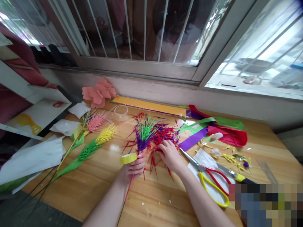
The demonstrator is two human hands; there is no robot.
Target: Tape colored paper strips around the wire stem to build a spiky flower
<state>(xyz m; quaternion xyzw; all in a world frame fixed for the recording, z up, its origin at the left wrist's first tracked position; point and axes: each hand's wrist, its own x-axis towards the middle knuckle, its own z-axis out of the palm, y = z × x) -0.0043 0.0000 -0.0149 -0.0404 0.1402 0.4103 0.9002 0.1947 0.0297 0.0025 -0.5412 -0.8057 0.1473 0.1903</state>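
Tabletop [151, 208] below, left fingers [139, 161] grip a spike [145, 132] slanting windowward; right fingers' [162, 148] hold unclear.

It looks like a home: barred window [142, 68] across the top, reddish cloth [22, 61] upper left, wooden table [156, 208] below.

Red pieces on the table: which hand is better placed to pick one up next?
Probably the right hand: its fingers are at the red pieces, while the left hand is occupied, gripping the green-and-purple bunch beside the yellow tape roll.
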